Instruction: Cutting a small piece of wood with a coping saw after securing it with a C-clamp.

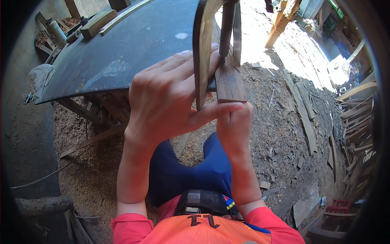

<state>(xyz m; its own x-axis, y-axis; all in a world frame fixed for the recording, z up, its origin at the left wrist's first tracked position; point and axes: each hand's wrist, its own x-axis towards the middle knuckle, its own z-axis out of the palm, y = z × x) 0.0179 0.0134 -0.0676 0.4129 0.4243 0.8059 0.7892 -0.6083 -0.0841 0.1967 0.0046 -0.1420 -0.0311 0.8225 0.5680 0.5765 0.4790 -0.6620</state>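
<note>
A metal clamp (201, 53) stands upright in front of me, its threaded screw (228, 30) pressing down on a brown wooden strip (230, 85). My left hand (160, 91) lies along the strip's left side, fingers stretched out and passing behind the clamp's frame. Its thumb reaches across below the strip's near end to my right hand. My right hand (235, 128) is closed at that near end, with its fingertips hidden beneath the wood.
To the left spreads a dark tabletop (158, 28) with a wooden block (98, 23) at its far edge. Wood scraps (302, 114) and shavings cover the ground. Stacked wood strips (359, 122) line the right side, near a red stool (339, 206). A slanting post (280, 24) stands at far right.
</note>
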